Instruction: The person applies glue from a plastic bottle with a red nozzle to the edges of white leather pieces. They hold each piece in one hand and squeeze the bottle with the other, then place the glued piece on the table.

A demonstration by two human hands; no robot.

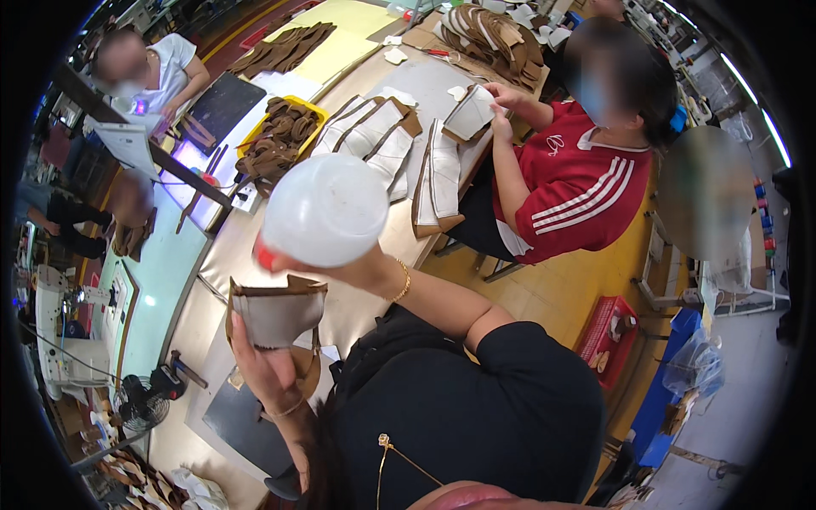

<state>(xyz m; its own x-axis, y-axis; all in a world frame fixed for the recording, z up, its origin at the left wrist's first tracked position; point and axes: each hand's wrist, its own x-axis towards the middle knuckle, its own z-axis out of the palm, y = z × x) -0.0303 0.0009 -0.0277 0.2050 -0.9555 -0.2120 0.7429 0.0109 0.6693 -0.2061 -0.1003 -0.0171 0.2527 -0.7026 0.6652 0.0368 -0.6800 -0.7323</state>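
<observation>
My left hand [270,374] grips a brown leather piece with a grey lining [276,316] and holds it up over the near side of the workbench. My right hand [365,274] is wrapped round a translucent white plastic bottle [327,204], tilted so that its red tip [265,255] points down to the left, just above the leather piece. The bottle hides part of the bench and some of my fingers. Beneath my left hand lies a dark flat board [246,421], with more brown leather [304,382] partly hidden behind the hand.
Several white-lined brown pieces [374,127] lie on the bench beyond the bottle, beside a yellow basket [316,119] of brown strips. A hammer [189,371] rests near the left edge. At right, a co-worker in a red shirt [578,183] holds another lined piece [469,112].
</observation>
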